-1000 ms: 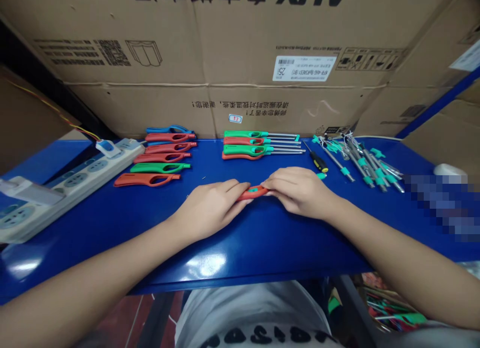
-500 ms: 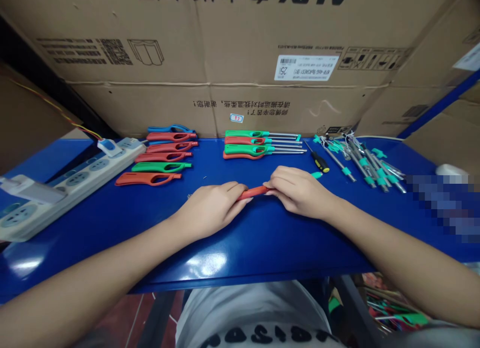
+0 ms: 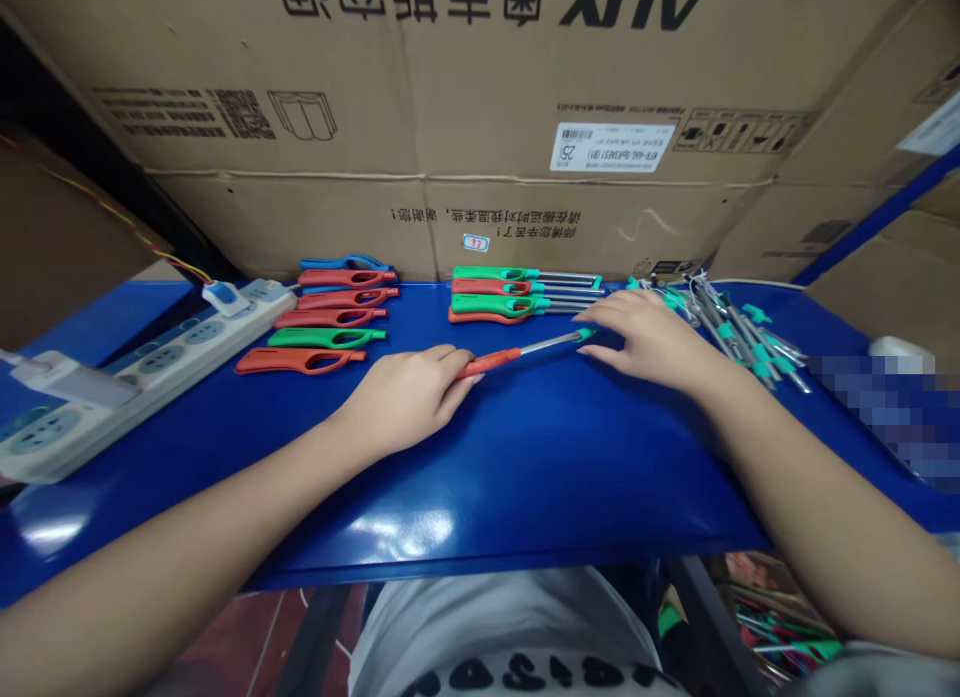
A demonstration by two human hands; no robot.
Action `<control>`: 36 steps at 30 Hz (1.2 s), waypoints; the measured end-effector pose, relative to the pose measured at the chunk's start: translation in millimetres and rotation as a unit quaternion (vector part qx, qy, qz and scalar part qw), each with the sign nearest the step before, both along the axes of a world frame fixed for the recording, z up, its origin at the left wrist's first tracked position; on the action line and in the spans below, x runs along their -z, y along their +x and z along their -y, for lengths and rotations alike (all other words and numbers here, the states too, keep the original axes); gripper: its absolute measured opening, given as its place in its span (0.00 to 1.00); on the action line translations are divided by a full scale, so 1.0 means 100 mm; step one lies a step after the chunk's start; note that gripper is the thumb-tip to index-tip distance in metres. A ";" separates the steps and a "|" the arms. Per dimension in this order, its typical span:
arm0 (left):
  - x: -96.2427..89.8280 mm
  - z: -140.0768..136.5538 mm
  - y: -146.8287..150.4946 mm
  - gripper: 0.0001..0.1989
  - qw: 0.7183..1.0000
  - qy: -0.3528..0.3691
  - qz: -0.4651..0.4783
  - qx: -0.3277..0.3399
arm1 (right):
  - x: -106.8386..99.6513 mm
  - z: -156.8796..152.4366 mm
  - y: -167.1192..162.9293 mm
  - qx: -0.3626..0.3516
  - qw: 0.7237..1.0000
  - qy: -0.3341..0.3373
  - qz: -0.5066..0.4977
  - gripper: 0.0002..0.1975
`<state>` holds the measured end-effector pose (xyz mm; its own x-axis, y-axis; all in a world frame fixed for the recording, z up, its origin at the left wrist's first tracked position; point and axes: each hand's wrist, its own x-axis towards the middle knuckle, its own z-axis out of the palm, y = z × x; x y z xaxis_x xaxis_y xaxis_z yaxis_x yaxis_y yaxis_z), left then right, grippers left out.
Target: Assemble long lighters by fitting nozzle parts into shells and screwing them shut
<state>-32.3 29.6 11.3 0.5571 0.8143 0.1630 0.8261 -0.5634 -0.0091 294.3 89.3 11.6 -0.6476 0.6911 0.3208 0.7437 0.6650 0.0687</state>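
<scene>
My left hand (image 3: pixel 409 402) is closed around the orange-red handle of a long-necked gas lighter (image 3: pixel 496 360). Its metal tube points up to the right and ends in a green tip. Just right of that tip is my right hand (image 3: pixel 637 337), thumb and fingers apart, holding nothing visible. Behind the held lighter, several lighters with metal tubes (image 3: pixel 491 303) lie stacked in a row, green and red. Loose metal tubes with green pieces (image 3: pixel 731 327) are heaped beyond my right hand.
Several lighter handles without tubes (image 3: pixel 322 338), red, green and blue, lie at the left of the blue table (image 3: pixel 480 497). A white power strip (image 3: pixel 161 362) runs along the left edge. A cardboard sheet (image 3: pixel 427 97) stands behind. Below right are more lighter parts (image 3: pixel 787 632).
My right hand has let go of the lighter and moved up and right, its fingers spreading. The lighter's metal tube now shows. The screwdriver is now hidden behind my right hand.
</scene>
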 end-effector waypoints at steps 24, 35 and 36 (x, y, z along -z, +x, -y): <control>0.07 -0.01 0.02 0.18 0.995 0.060 0.048 0.063 | 0.06 0.17 -0.32 -0.126 0.984 -0.087 -0.096 0.11; 0.17 -0.02 0.02 0.18 0.992 0.053 0.079 0.080 | 0.08 0.25 -0.41 -0.138 0.986 -0.042 -0.083 0.13; 0.16 -0.01 0.02 0.18 0.992 0.046 0.085 0.077 | 0.08 0.25 -0.41 -0.141 0.986 -0.040 -0.077 0.12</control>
<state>-30.4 30.9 -5.2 0.6326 0.6985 0.3347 0.7238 -0.6869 0.0656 253.6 64.5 3.7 -0.7662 0.5171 0.3817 0.5251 0.8460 -0.0920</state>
